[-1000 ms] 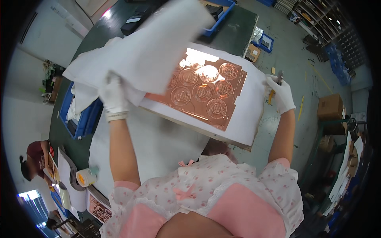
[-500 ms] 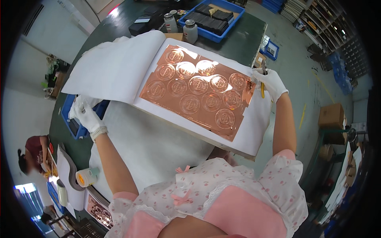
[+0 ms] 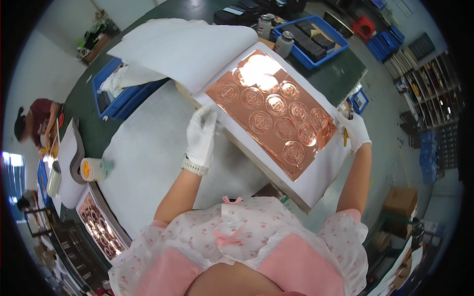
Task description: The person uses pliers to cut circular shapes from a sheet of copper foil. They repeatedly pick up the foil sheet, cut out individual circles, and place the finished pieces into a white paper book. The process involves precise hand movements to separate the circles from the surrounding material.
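Note:
A shiny copper-coloured sheet (image 3: 271, 122) with several raised round patterns lies on a thick stack of white paper (image 3: 247, 144), which is tilted in front of me. A large white leaf (image 3: 182, 47) is folded back at its far left. My left hand (image 3: 201, 137), in a white glove, is at the stack's near left edge, fingers bent close together; what they may pinch is hidden. At the right edge, my gloved right hand (image 3: 356, 132) is closed around yellow-handled pliers (image 3: 345, 138). Its fingers are beside the sheet's crumpled right end.
Beyond the stack stand a blue tray (image 3: 308, 63) of dark blocks and two lidded bottles (image 3: 284, 44). On the left are a blue bin (image 3: 105, 74) with white cloth, a white tub (image 3: 93, 169) and another copper sheet (image 3: 101, 224). A person (image 3: 42, 121) works at the far left.
My left hand has come from the blue bin at the left to the stack's near edge. The view has turned, and the stack appears steeper and further right. My right hand still holds the pliers.

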A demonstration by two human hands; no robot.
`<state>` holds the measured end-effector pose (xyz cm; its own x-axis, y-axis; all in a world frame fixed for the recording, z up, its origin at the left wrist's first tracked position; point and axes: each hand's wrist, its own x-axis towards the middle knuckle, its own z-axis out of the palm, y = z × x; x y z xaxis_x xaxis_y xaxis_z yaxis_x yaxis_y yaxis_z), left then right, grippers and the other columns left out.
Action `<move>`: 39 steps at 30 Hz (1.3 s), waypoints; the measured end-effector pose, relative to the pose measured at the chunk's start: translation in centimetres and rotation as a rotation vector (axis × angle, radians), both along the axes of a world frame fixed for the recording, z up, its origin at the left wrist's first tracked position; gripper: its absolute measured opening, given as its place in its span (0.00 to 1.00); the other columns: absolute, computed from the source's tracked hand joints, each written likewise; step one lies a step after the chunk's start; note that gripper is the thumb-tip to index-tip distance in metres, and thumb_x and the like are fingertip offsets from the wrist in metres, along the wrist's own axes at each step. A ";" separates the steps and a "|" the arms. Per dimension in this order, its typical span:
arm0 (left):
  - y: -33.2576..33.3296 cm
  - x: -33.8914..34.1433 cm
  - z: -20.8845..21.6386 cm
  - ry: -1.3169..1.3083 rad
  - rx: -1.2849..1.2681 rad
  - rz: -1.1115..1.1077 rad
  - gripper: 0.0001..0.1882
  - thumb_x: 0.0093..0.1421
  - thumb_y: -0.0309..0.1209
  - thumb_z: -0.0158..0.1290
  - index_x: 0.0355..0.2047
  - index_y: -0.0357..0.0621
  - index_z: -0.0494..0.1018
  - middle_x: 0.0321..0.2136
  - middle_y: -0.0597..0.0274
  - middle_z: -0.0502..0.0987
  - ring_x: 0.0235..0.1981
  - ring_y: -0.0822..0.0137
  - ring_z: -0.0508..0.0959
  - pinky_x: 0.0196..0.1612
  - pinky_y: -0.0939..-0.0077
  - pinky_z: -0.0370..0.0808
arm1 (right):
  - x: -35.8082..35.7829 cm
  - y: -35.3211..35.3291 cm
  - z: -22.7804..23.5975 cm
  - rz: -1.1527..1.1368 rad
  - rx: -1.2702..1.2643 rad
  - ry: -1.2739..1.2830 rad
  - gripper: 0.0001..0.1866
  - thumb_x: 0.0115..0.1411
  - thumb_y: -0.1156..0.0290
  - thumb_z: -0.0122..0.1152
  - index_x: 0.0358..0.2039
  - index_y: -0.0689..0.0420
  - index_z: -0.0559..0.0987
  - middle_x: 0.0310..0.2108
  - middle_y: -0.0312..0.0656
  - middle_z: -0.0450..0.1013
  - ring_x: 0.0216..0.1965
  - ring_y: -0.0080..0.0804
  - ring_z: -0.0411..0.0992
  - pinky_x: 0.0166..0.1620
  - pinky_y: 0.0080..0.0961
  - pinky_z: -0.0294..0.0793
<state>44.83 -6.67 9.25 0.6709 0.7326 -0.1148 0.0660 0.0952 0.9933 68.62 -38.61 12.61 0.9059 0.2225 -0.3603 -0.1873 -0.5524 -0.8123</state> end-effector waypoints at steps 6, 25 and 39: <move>5.0 3.5 -0.5 0.419 0.609 0.000 0.27 0.55 0.32 0.53 0.54 0.31 0.64 0.36 0.54 0.77 0.36 0.61 0.78 0.43 0.74 0.73 | -0.2 0.7 0.0 -0.018 0.129 0.076 0.14 0.58 0.64 0.59 0.39 0.61 0.77 0.24 0.33 0.72 0.18 0.18 0.65 0.24 0.17 0.65; 2.6 5.3 3.9 0.262 0.439 0.017 0.16 0.54 0.38 0.58 0.38 0.39 0.78 0.29 0.55 0.78 0.28 0.64 0.77 0.35 0.74 0.73 | 0.3 0.9 -1.1 0.006 0.078 0.021 0.11 0.58 0.68 0.60 0.37 0.62 0.76 0.23 0.33 0.71 0.19 0.18 0.65 0.23 0.16 0.66; 2.4 4.5 4.2 -0.099 0.168 0.189 0.14 0.54 0.34 0.61 0.37 0.37 0.79 0.31 0.68 0.78 0.28 0.78 0.73 0.31 0.82 0.69 | -1.9 -1.4 0.8 -0.028 0.238 -0.071 0.10 0.58 0.70 0.58 0.36 0.64 0.75 0.25 0.35 0.72 0.22 0.18 0.66 0.27 0.16 0.65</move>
<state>49.28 -4.26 13.44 0.5224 0.8491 0.0781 -0.0353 -0.0699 0.9969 66.74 -40.03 13.39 0.9339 0.2683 -0.2361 -0.1377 -0.3395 -0.9305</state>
